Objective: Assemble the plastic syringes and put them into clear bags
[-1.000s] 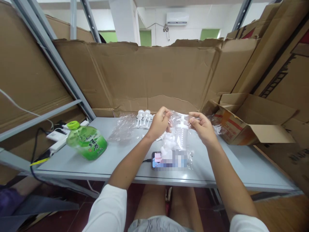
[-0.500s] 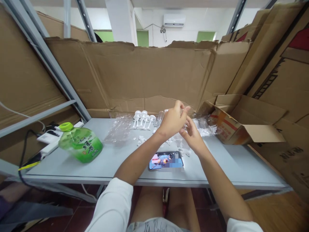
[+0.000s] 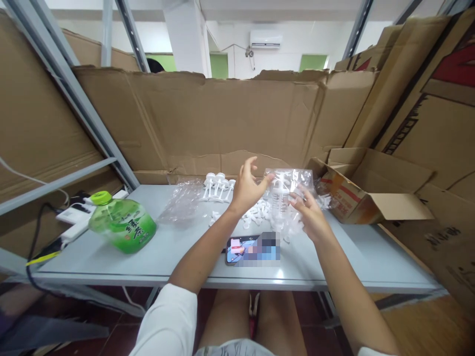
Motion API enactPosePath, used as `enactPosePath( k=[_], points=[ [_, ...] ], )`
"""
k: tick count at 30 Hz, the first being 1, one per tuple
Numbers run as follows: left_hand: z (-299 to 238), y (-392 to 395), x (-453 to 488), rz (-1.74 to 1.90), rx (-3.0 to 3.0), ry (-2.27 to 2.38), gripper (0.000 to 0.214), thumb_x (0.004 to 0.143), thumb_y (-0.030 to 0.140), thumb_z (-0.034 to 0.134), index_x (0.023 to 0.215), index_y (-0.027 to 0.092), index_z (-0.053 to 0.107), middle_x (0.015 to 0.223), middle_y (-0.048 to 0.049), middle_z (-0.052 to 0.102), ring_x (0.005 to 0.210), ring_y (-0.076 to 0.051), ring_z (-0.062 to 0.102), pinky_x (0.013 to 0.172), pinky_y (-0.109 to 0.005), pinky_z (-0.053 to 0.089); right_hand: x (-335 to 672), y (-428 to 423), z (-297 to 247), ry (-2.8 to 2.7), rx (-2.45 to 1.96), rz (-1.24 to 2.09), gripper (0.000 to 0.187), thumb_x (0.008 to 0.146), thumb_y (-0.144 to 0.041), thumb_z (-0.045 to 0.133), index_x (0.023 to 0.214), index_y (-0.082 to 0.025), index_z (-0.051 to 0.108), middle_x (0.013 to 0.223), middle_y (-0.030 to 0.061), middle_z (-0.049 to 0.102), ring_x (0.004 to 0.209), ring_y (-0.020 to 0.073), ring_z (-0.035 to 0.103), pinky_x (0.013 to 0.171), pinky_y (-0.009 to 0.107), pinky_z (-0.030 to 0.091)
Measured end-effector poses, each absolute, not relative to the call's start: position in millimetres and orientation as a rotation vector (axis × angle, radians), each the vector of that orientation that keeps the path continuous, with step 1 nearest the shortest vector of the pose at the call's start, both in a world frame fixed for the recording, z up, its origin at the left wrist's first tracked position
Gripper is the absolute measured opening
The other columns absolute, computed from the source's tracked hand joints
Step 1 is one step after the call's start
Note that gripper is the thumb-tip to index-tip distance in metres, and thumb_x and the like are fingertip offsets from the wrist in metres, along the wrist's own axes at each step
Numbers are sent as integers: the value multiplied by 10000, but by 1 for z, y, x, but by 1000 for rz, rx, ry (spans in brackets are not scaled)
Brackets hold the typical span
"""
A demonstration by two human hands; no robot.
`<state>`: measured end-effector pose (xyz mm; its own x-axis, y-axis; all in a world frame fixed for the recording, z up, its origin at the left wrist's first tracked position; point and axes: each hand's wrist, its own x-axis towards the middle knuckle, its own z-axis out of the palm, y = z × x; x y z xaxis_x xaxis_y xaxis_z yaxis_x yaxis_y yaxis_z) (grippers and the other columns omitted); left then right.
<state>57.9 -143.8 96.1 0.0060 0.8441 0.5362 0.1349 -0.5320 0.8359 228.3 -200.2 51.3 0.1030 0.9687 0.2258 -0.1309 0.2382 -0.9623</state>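
One head-worn camera looked forward and down from a seated person's eye level, close to the table (image 3: 111,257), whose near edge crossed the lower frame. It faced a cardboard wall (image 3: 208,123) behind the table, with the person's knees below and ceiling above. No second view shared the scene.

The bag (image 3: 293,180) is thin clear plastic, glossy and crinkled, around a translucent plastic pump bottle (image 3: 279,195). White smooth plastic pump heads (image 3: 218,185) stand on the pale grey table (image 3: 371,257), which has a slight sheen. Matt brown corrugated cardboard (image 3: 208,123), rough at its torn edge, stands behind. The green bottle (image 3: 122,225) is shiny plastic.
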Motion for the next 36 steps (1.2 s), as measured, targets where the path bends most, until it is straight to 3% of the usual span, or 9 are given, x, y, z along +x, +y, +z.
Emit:
enactPosePath(
  k=[4, 6, 14, 17, 20, 25, 30, 33, 36],
  points=[
    [85, -136, 56, 1000, 1494, 702, 462, 754, 396, 611, 1155, 198, 493, 1087, -117, 573, 898, -180, 583, 738, -307, 479, 229, -204, 50, -1107, -939, 1130, 571, 720, -314, 640, 1245, -373, 424, 1245, 25, 552, 937, 215, 640, 694, 332, 544],
    [81, -137, 57, 903, 1440, 607, 414, 757, 392, 607, 1104, 179, 532, 1026, -105, 601, 843, -161, 599, 717, -297, 493, 228, -207, 51, -1130, -928, 1145, 566, 722, -321, 634, 1246, -370, 424, 1257, 22, 546, 943, 217, 639, 690, 333, 546],
    [79, -142, 60, 1015, 1442, 621, 249, 772, 303, 597, 960, 141, 581, 973, -97, 624, 740, -122, 603, 603, -264, 538, 231, -211, 57, -1184, -960, 1081, 422, 756, -372, 598, 1168, -338, 513, 1275, 13, 525, 1066, 221, 570, 753, 325, 527],
    [80, -144, 59, 1070, 1471, 662, 224, 776, 279, 587, 944, 131, 591, 954, -97, 640, 697, -111, 603, 560, -239, 530, 235, -210, 61, -1139, -915, 1053, 425, 771, -542, 508, 1119, -301, 542, 1174, 47, 595, 1034, 236, 586, 740, 359, 532],
    [81, -150, 59, 1118, 1546, 681, 216, 767, 240, 591, 951, 128, 600, 953, -99, 648, 713, -112, 605, 543, -209, 507, 237, -209, 66, -1090, -852, 1067, 578, 740, -708, 370, 1047, -259, 567, 1079, 88, 634, 948, 256, 621, 689, 391, 544],
    [82, -159, 59, 1151, 1588, 624, 240, 741, 186, 609, 974, 132, 586, 972, -107, 646, 821, -141, 615, 629, -235, 510, 234, -205, 69, -1067, -921, 1029, 328, 660, -420, 707, 920, -257, 591, 946, 24, 662, 830, 180, 632, 725, 346, 537],
    [77, -163, 60, 1233, 1482, 600, 284, 688, 224, 674, 923, 146, 534, 923, -87, 648, 829, -141, 621, 710, -276, 511, 231, -201, 65, -1010, -895, 988, 239, 626, -364, 738, 698, -216, 565, 768, -7, 642, 794, 161, 622, 712, 331, 532],
    [73, -163, 59, 1253, 1500, 595, 225, 683, 278, 678, 745, 132, 517, 834, -61, 650, 762, -121, 616, 706, -274, 509, 228, -201, 63, -1007, -883, 912, 257, 622, -366, 737, 692, -221, 537, 736, -16, 628, 744, 152, 617, 673, 315, 523],
    [71, -163, 58, 1286, 1513, 598, 232, 704, 319, 651, 701, 138, 506, 754, -30, 640, 715, -111, 605, 659, -252, 507, 225, -199, 61, -1056, -895, 771, 244, 645, -370, 717, 687, -224, 526, 655, -28, 585, 590, 124, 567, 562, 269, 487]
  ],
)
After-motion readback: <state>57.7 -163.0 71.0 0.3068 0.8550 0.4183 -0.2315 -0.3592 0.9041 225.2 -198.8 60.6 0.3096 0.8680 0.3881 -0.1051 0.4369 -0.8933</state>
